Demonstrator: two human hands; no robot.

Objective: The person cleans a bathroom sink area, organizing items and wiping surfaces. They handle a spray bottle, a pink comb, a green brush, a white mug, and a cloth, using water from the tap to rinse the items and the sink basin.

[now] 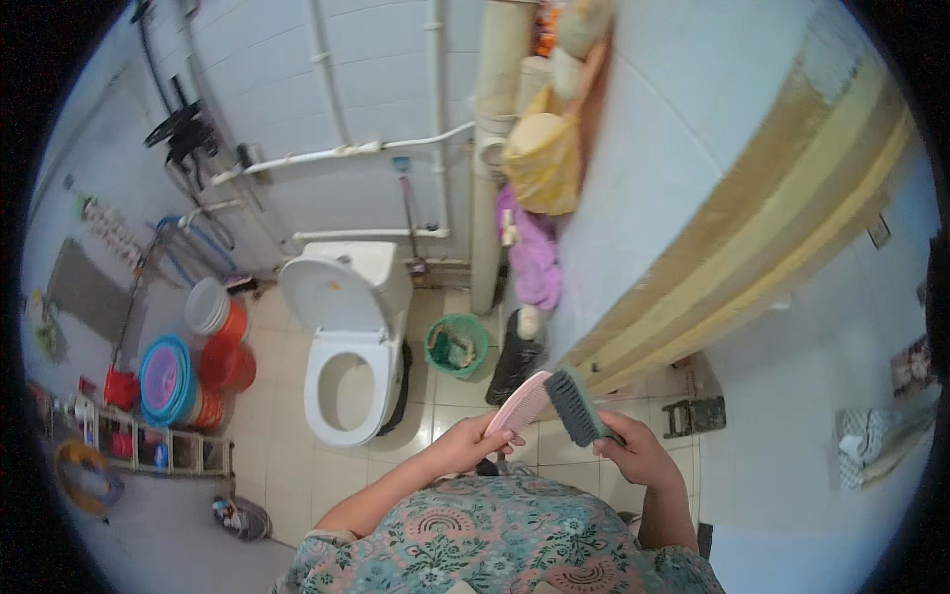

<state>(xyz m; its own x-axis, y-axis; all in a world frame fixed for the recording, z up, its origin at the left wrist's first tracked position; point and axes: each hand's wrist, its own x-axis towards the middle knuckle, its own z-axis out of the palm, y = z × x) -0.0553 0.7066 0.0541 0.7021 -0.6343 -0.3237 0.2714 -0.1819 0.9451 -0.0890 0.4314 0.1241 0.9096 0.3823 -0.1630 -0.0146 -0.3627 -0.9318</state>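
Note:
In front of my body, my left hand [479,442] grips a flat pink slipper [520,404] by its near end, thumb on top. Its rounded far end points up and to the right, and fine ridges run across the face I see. My right hand [633,450] is closed round the handle of a scrubbing brush [577,411] with dark bristles and a grey-green back. The bristles face left toward the slipper, and the brush head is close beside it. Whether the two touch I cannot tell.
Ahead stands a white toilet [346,396] with its lid up. Right of it is a green basket [456,346] holding rubbish. Buckets and basins [166,379] are stacked at left, near a ladder [178,450]. A yellow-striped wall edge [712,287] juts in at right; a small dark stool [695,417] lies beyond.

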